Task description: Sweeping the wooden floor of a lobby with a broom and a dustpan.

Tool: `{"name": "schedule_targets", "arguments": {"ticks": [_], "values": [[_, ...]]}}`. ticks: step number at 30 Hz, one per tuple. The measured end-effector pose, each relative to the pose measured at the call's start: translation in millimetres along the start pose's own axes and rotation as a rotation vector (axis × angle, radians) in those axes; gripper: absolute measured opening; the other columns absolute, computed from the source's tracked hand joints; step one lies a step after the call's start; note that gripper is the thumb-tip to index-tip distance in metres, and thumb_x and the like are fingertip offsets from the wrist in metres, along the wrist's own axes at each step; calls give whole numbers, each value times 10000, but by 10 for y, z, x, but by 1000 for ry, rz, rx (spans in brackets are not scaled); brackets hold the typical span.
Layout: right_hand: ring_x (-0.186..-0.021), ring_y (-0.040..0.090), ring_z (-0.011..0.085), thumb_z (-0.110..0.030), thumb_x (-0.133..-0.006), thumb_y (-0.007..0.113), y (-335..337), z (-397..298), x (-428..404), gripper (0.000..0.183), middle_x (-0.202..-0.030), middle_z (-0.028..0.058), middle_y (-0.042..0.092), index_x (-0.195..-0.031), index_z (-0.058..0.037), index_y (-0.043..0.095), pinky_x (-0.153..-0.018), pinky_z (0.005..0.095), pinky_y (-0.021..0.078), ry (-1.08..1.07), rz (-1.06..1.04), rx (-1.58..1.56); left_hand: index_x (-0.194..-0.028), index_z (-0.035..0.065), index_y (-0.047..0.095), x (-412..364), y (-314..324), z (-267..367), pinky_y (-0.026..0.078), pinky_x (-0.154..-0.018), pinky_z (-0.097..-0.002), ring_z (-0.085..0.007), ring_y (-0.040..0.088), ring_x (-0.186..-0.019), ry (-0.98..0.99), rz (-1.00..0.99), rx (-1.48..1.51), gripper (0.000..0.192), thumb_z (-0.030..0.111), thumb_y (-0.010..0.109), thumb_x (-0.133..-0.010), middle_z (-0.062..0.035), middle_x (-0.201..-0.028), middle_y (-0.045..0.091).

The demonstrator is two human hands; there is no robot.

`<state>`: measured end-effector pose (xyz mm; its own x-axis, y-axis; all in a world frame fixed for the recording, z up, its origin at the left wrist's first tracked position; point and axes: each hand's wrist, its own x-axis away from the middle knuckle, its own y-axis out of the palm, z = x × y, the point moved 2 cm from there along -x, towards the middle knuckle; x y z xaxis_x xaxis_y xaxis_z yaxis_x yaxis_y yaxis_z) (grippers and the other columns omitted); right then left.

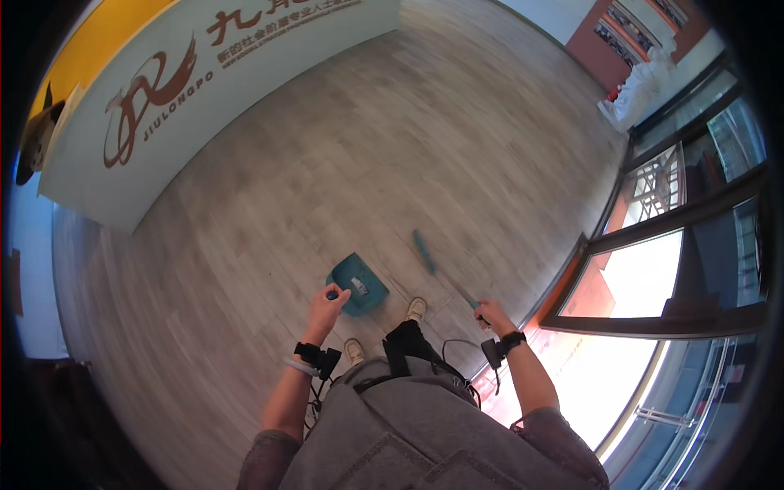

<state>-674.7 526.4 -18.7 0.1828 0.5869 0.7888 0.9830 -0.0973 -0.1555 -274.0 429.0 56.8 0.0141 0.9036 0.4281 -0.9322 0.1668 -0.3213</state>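
Note:
My left hand point(329, 306) grips the dark upright handle of a teal dustpan point(372, 278), whose pan sits just beyond my fingers, low over or on the floor. A white label with writing is in the pan. My right hand point(492, 315) is closed around the handle of a broom point(456, 288), which slants away from me towards the left. The teal broom head point(423, 251) is near the wood-look plank floor point(343, 184), to the right of the dustpan and apart from it. Whether it touches the floor I cannot tell.
A white reception counter point(202, 122) with raised lettering stands at the far left. Glass doors in dark frames point(637, 245) line the right, with an opening to bright daylight. A white statue point(643, 89) is at the far right. My shoes point(416, 310) are close behind the dustpan.

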Motion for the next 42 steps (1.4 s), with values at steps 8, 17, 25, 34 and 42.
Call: {"name": "schedule_targets", "arguments": {"ticks": [8, 17, 25, 34, 42], "values": [[-476, 575, 259, -93, -617, 574, 82, 44, -671, 258, -595, 170, 549, -835, 42, 541, -451, 348, 454, -318, 292, 621, -656, 77, 464, -370, 766, 206, 348, -439, -210, -47, 423, -489, -69, -70, 229, 247, 224, 615, -784, 30, -587, 438], [-372, 425, 124, 7, -645, 555, -583, -91, -263, 378, -566, 72, 523, -1021, 11, 519, -317, 251, 286, 138, -208, -8, -658, 78, 466, -708, 1059, 401, 356, -418, -197, -47, 410, -469, -99, 18, 176, 237, 217, 608, -786, 35, -571, 424], [-403, 490, 186, -18, -636, 547, -1018, -622, -834, 405, -595, 146, 542, -1033, 52, 513, -355, 298, 364, -40, -35, 144, -660, 72, 476, -667, 1169, 509, 369, -418, -192, -50, 426, -465, -72, 68, 230, 227, 213, 597, -790, 30, -561, 429], [-439, 543, 203, -76, -640, 574, -425, -350, -1290, 279, -604, 119, 552, -900, 18, 544, -419, 314, 440, -983, 481, 940, -683, 58, 506, -805, 1275, 465, 380, -422, -198, -61, 447, -461, -82, 91, 223, 177, 187, 584, -777, 20, -572, 457], [-408, 491, 160, -27, -620, 568, -1071, -596, -866, 394, -585, 103, 553, -1010, 13, 531, -340, 276, 342, 165, -314, 25, -693, 61, 513, -794, 1192, 417, 437, -463, -199, -64, 482, -514, -102, 100, 210, 137, 167, 562, -766, 9, -632, 490]]}}
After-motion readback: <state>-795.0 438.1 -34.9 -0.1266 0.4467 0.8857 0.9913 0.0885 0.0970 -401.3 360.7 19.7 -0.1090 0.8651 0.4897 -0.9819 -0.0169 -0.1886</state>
